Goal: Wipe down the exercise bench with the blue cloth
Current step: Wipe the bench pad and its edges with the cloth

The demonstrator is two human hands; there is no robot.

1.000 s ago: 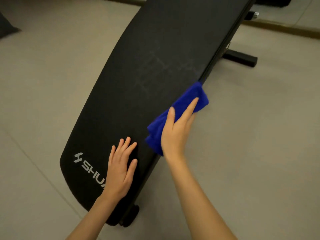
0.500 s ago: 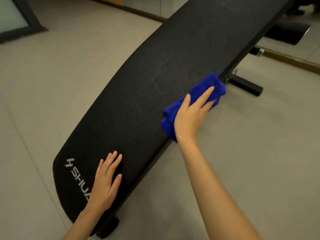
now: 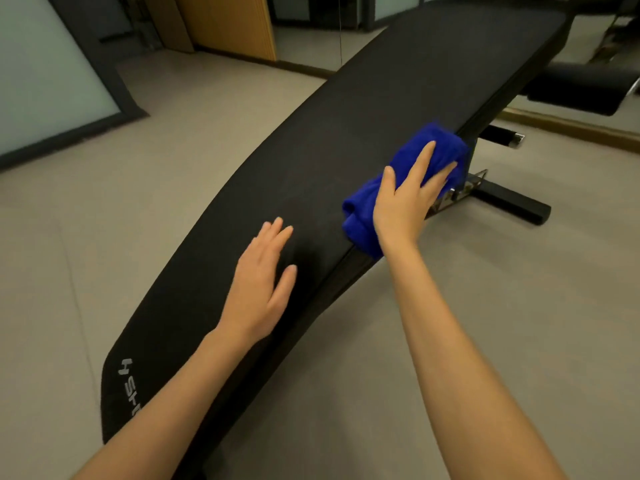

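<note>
The right hand [image 3: 405, 199] lies flat on top of the blue cloth [image 3: 358, 220], fingers straight and slightly spread, pressing it down rather than gripping it. The cloth is bunched into a thick fold and sits on the right edge of the exercise bench [image 3: 346, 147], about midway along its length, with its near end hanging a little over the side.

To the left and nearer, the left hand [image 3: 259, 289] rests palm down on the black pad, fingers straight and close together, holding nothing. It is near the cloth but apart from it.

The bench runs as a long curved black pad from near left to far right. White lettering [image 3: 130, 386] marks its near end, partly hidden by the left forearm. Below the cloth, on the right, a black foot bar [image 3: 512, 202] of the frame lies on the grey floor [image 3: 519, 306]. Beyond it are a chrome-tipped bar [image 3: 502, 136] and a black padded roller [image 3: 581, 88]. At far left stand a frosted glass panel [image 3: 45, 81] and a wooden panel [image 3: 232, 22].
</note>
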